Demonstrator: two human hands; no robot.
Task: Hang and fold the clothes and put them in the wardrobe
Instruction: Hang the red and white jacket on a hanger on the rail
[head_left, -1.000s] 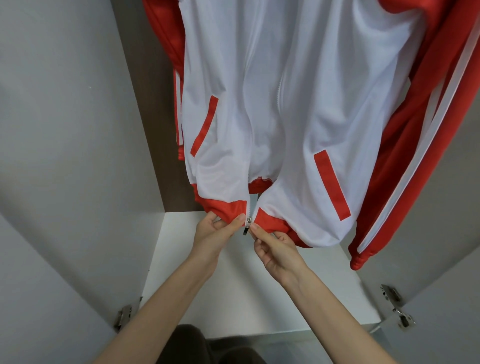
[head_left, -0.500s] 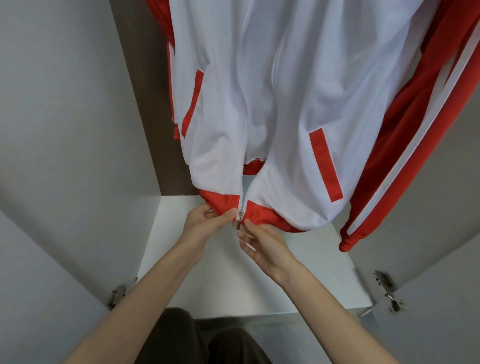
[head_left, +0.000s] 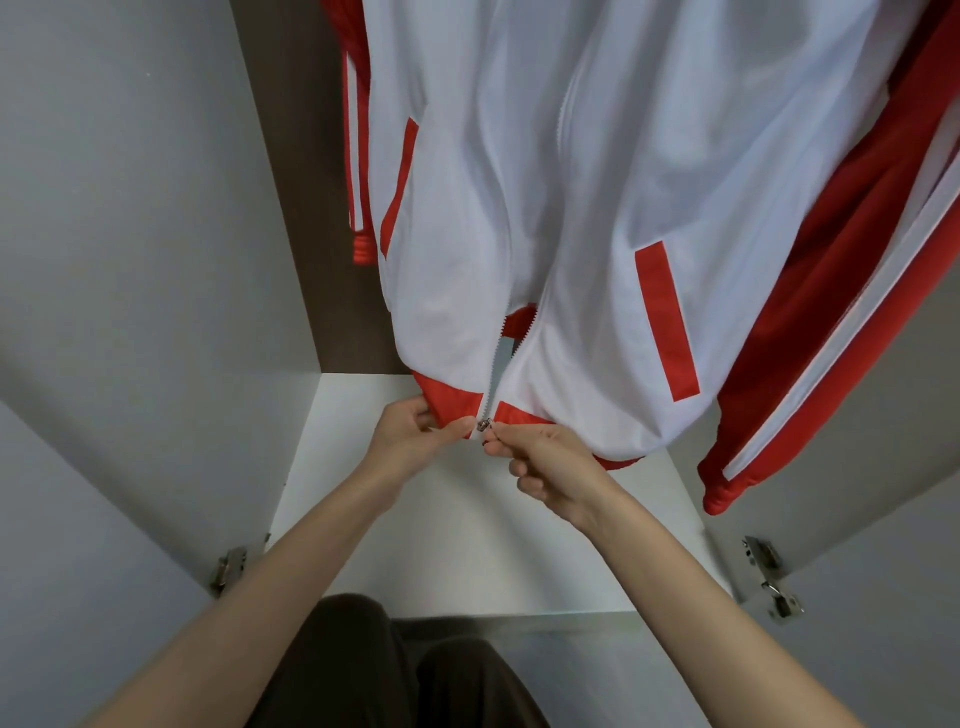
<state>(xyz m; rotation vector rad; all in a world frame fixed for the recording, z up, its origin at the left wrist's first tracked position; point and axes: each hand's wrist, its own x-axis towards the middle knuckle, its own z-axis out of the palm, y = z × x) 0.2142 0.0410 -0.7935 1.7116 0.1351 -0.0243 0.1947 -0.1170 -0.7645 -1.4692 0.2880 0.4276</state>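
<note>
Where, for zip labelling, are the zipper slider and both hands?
zipper slider (head_left: 483, 424), head view, metal body
left hand (head_left: 415, 441), head view, its back, gripping hem (head_left: 449, 399)
right hand (head_left: 558, 467), head view, its back

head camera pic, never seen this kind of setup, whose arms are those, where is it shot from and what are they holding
No machine here: a person wears one wide-angle camera on the head, looking forward and down, so the arms are their own. A white and red jacket hangs inside an open wardrobe, above its white bottom shelf. The left hand pinches the red hem beside the open front; the right hand pinches the other side, right at the metal zipper slider. Above it the zipper gapes open.
</note>
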